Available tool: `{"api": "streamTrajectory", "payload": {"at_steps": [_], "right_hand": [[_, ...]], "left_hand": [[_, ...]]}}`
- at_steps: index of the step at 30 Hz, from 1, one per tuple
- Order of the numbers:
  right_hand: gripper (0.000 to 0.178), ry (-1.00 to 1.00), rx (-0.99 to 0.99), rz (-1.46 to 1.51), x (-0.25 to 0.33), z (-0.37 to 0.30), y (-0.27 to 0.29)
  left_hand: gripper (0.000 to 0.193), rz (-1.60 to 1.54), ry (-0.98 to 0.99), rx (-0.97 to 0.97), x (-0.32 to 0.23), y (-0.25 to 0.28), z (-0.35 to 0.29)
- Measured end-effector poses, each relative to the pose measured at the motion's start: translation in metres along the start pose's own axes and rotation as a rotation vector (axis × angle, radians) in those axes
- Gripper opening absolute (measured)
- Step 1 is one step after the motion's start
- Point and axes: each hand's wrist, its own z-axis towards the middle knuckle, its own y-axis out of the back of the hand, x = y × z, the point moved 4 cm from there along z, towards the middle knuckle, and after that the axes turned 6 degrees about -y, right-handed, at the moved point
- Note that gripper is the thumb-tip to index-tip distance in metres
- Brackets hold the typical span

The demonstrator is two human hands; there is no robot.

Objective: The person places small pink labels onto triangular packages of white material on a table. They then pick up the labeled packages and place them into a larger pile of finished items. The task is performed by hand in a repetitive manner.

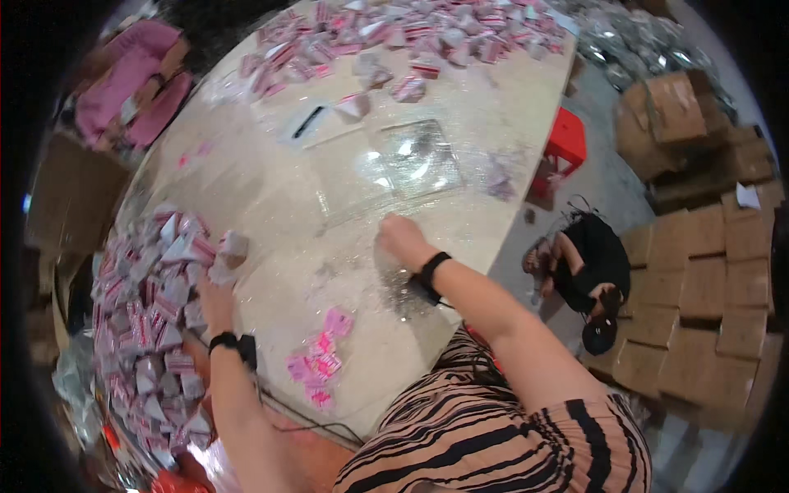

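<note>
Pale table [271,185], two packet heaps [148,316]; left hand [217,300] at one, cannot tell grip; right hand [402,241] curled together.

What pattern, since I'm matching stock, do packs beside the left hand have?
The packs are white with pinkish stripes, best in the head view.

Shows white with reddish-pink stripes on the packets [141,324], vivid pink on the sachets [323,363], cream on the counter [271,308]. Wears black stripes over tan on the garment [440,435]. Has plain black on the wristbands [431,267], brown on the cartons [697,287].
</note>
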Motion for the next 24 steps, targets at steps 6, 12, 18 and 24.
{"api": "streamTrajectory", "payload": {"at_steps": [6,12,18,24], "right_hand": [[0.01,0.043,0.078,-0.077,0.019,0.009,-0.009],[0.011,0.012,0.169,0.0,0.021,0.001,0.01],[0.015,-0.046,-0.003,0.28,-0.002,-0.027,0.021],[0.015,0.019,-0.027,0.458,0.019,-0.069,0.067]], "left_hand": [[0.064,0.18,0.015,0.034,-0.001,-0.001,-0.007],[0.065,0.211,-0.048,0.018,-0.047,0.02,-0.034],[0.063,-0.158,-0.005,0.058,-0.078,0.017,-0.09],[0.056,-0.056,-0.453,-0.252,-0.152,0.022,-0.141]]}}
